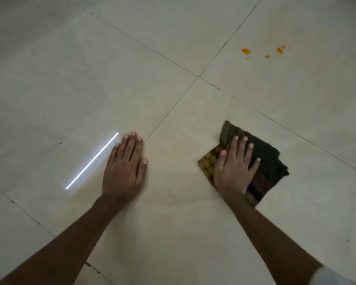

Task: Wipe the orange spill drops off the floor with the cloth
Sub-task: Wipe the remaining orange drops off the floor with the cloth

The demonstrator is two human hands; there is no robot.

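Note:
A folded dark cloth [264, 159] with a yellow-checked patch lies on the pale tiled floor at centre right. My right hand [233, 167] presses flat on top of it, fingers spread. My left hand [124, 167] rests palm-down on the bare floor to the left, fingers together, holding nothing. Several orange spill drops [246, 51] dot the tile far ahead at upper right, with another drop [280, 50] beside them, well beyond the cloth.
Dark grout lines cross at a tile corner [198, 76] ahead of my hands. A bright white strip of reflected light [92, 161] lies on the floor just left of my left hand. The floor [70, 79] is smooth beige tile.

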